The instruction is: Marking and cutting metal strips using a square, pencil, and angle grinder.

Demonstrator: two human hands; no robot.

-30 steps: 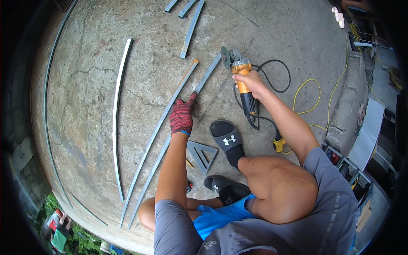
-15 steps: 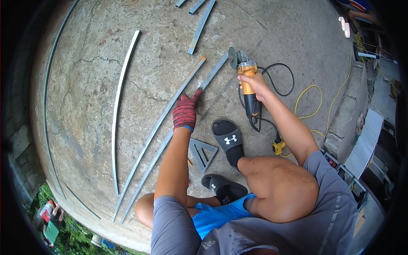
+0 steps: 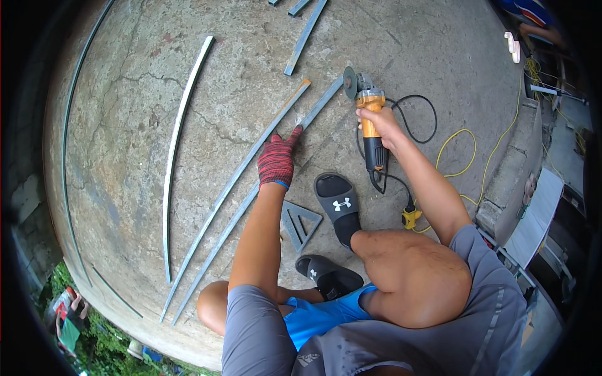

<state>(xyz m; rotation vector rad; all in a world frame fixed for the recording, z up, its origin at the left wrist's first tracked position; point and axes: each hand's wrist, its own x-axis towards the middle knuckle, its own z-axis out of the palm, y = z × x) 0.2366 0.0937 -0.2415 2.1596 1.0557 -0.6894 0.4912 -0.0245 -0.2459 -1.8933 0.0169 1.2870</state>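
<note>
My left hand (image 3: pixel 276 160), in a red-and-black knit glove, grips a galvanized steel tube (image 3: pixel 323 100) lying diagonally on the floor. A second, rust-tipped tube (image 3: pixel 238 169) runs beside it. My right hand (image 3: pixel 376 122), bare, is closed round an orange-and-black angle grinder (image 3: pixel 374 150). Its cutting disc (image 3: pixel 350 81) sits at the upper end of the gripped tube; I cannot tell whether they touch. The grinder's black cord (image 3: pixel 423 119) loops on the concrete. A triangular metal square (image 3: pixel 298 222) lies between my left forearm and my sandalled foot (image 3: pixel 335 194).
More steel bars lie left (image 3: pixel 185 113) and at the top (image 3: pixel 306 34). A yellow cord (image 3: pixel 464 131) with a connector (image 3: pixel 411 218) runs right toward a concrete block edge (image 3: pixel 508 175) and leaning panel (image 3: pixel 533 219). Other people show at upper right (image 3: pixel 530 19) and lower left (image 3: pixel 72 319).
The view has shifted slightly, carrying bars, hands and grinder right and up in the picture. Both grips look the same. More of the person at upper right has come into view.
</note>
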